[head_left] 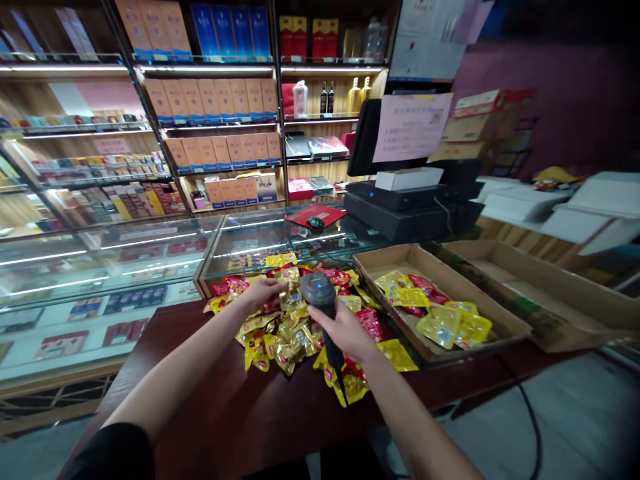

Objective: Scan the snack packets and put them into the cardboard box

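My right hand (pixel 340 328) is shut around the black grip of a handheld barcode scanner (pixel 318 291), whose grey head points forward over the packets. My left hand (pixel 261 295) rests on top of a heap of gold, red and yellow foil snack packets (pixel 280 330). I cannot tell whether its fingers grip a packet. The heap lies on a dark red counter (pixel 200 380). To the right, a shallow cardboard tray (pixel 400 263) holds more yellow and red packets (pixel 440 317), apart from both hands.
A second cardboard tray (pixel 505 280) lies further right. Behind the counter stand a glass display case (pixel 125 267), a checkout terminal with a monitor (pixel 410 207), and shelves of boxed goods and bottles (pixel 215 100). A black cable (pixel 530 413) runs down to the floor at right.
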Tool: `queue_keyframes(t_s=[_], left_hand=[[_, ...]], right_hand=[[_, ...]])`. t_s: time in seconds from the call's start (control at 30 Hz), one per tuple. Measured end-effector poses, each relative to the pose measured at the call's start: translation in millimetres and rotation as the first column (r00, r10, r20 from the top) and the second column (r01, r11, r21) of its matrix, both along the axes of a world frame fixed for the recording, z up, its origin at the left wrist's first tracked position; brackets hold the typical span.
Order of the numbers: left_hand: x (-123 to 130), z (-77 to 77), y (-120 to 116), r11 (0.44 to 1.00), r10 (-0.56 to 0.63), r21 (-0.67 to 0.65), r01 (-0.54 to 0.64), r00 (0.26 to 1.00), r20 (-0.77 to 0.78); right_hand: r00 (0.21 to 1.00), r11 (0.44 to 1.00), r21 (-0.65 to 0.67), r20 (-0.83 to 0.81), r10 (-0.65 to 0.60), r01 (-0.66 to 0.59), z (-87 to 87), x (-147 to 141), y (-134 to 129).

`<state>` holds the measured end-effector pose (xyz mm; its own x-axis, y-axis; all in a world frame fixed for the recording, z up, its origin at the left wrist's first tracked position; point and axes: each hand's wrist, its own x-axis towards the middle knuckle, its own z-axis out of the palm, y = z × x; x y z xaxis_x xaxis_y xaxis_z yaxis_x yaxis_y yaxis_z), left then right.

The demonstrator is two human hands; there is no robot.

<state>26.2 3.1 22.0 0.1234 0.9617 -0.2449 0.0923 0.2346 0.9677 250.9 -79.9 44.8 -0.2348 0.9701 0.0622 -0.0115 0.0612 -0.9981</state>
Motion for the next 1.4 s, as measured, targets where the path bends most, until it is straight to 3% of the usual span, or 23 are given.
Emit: queue_keyframes(t_s=[0.07, 0.17, 0.47, 0.67, 0.8, 1.1, 1.4], left_hand=[[-2.1, 4.5, 13.3, 0.997, 0.077, -0.008, -0.077, 0.994, 0.079], [-4.8, 11.1, 24.1, 0.992, 0.126, -0.046, -0.121, 0.983, 0.135], [-3.1, 26.1, 21.3, 0.985, 0.149, -0.108, -0.138, 0.984, 0.099], [-3.1, 39.2, 26.7, 0.990, 0.132, -0.066, -0.127, 0.988, 0.079], [-6.6, 46.8, 34.1, 0.991, 0.132, -0.029, -0.131, 0.990, 0.056], [-9.8, 42.8, 36.5, 0.993, 0.120, 0.004, -0.121, 0.991, 0.055], [-11.8, 41.7, 35.1, 0.994, 0.103, 0.019, -0.104, 0.993, 0.053]], right_hand=[[1.000, 0.997, -0.078, -0.023, 0.014, -0.016, -9.1, -1.6, -14.5], [1.000, 0.997, -0.081, 0.002, -0.004, 0.004, -22.3, -9.3, -29.1], [0.997, 0.998, -0.011, 0.020, -0.068, 0.069, -34.8, -32.9, -32.7], [0.999, 0.991, -0.130, -0.011, -0.038, 0.036, -20.6, -46.8, -5.6], [0.999, 0.993, -0.110, -0.013, -0.046, 0.044, -8.2, -53.4, 8.0], [0.990, 0.985, -0.111, 0.062, -0.123, 0.129, -27.3, -56.3, 1.4], [0.991, 0.987, -0.115, 0.080, -0.103, 0.112, -28.5, -58.7, 5.0]])
